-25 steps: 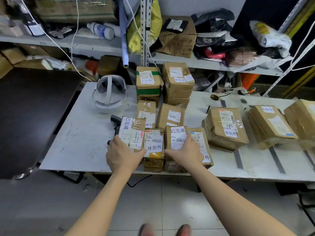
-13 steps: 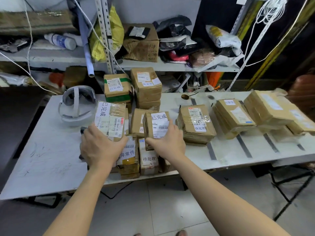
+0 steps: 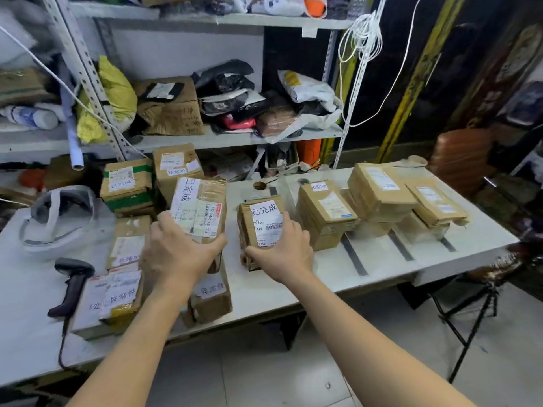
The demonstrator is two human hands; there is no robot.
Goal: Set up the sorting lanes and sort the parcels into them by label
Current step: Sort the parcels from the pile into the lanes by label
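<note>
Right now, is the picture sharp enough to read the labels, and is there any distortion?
Head view, middle: sharp, so the labels on the large parcel in the left hand and the small parcel in the right hand read clearly; lower left: the label on the near parcel is smeared; edges: the shelf post leans from lens distortion, and the right is dark.

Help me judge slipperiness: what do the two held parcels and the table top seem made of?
The left-hand parcel and right-hand parcel: brown cardboard, glossy where clear tape wraps it, with white paper labels. The table top: smooth white, matte, scuffed; likely laminate or plastic.
</note>
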